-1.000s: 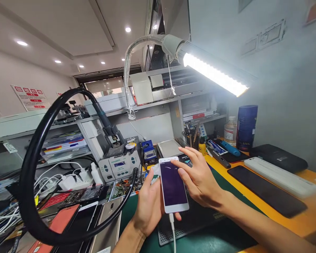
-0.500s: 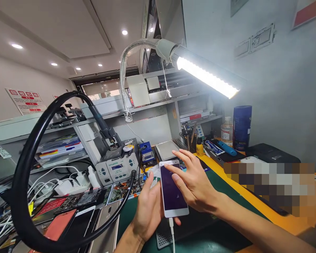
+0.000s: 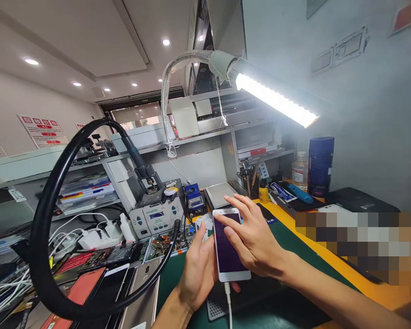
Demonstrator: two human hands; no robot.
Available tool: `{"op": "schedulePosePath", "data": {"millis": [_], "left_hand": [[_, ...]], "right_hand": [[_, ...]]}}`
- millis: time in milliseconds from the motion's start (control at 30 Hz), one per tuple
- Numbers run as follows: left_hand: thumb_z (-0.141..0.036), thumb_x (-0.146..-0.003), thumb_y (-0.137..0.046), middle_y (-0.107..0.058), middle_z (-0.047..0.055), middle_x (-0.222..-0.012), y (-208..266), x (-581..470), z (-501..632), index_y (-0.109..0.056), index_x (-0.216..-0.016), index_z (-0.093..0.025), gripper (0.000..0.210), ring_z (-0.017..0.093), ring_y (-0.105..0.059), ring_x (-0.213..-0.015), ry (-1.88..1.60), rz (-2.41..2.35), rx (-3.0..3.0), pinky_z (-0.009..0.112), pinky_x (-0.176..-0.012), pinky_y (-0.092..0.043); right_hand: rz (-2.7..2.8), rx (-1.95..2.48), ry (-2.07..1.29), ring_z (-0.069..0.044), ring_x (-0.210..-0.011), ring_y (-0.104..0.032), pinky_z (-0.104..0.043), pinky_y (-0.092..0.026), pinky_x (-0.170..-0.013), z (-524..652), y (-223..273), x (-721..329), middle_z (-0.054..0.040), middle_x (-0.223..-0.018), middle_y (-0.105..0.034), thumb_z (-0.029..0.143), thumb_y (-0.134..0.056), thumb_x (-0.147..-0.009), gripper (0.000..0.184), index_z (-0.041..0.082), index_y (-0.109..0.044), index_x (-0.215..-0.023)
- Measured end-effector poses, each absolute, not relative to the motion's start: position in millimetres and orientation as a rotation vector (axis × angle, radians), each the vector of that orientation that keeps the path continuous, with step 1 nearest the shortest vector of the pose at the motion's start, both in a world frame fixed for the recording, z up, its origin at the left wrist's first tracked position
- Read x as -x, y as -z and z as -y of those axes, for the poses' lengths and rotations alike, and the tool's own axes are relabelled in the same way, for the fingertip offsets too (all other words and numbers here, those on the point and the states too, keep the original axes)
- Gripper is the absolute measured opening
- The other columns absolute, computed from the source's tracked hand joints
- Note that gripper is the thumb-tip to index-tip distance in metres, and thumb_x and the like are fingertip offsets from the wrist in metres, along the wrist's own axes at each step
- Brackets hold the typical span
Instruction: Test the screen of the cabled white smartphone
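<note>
A white smartphone [image 3: 228, 251] with a dark purplish screen is propped in my left hand [image 3: 196, 272]. The palm and fingers support it from behind, and the thumb stands up along its left side. Over the screen reaches my right hand [image 3: 258, 237], fingers spread, with the index fingertip at the upper left of the glass. Whether that fingertip presses or hovers I cannot tell. A white charging cable [image 3: 229, 299] is plugged into the phone's bottom edge. Below lies a dark pad with a perforated corner [image 3: 216, 310] on the green mat [image 3: 287, 301].
A thick black hose [image 3: 43, 219] loops at the left from the grey soldering station [image 3: 157, 219]. Several phones, including a red one [image 3: 85, 288], lie below it. A bright lamp [image 3: 277, 100] hangs overhead. A blue canister [image 3: 321, 167] and a clear bottle [image 3: 299, 171] stand back right.
The whole view has shifted slightly, so things appear a little further right. The small light arrow mark on the phone's screen no longer shows. My hands keep nearly the same pose.
</note>
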State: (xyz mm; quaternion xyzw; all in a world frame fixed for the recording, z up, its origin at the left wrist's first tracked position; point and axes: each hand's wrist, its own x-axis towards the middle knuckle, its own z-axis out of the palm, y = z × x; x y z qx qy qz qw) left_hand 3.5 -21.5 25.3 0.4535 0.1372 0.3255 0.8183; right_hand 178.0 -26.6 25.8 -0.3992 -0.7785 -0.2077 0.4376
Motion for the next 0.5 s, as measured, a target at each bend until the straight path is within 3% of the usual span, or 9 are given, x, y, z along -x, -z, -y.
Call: {"op": "schedulePosePath", "data": {"millis": [500], "left_hand": [[-0.063,-0.1,-0.026,-0.065,0.021,-0.119,-24.4,-3.6,21.0,-0.047,-0.148,-0.015,0.071,0.03,-0.067,-0.09,-0.707,-0.291,-0.967,0.032,-0.051,-0.056]], "right_hand": [[1.946,0.976,0.526,-0.036,-0.141,-0.031,-0.064,-0.032,-0.112,26.4,-25.6,-173.7,-0.0129,-0.15,-0.04,0.022,-0.05,-0.095,0.037,0.026,-0.064,-0.129]]}}
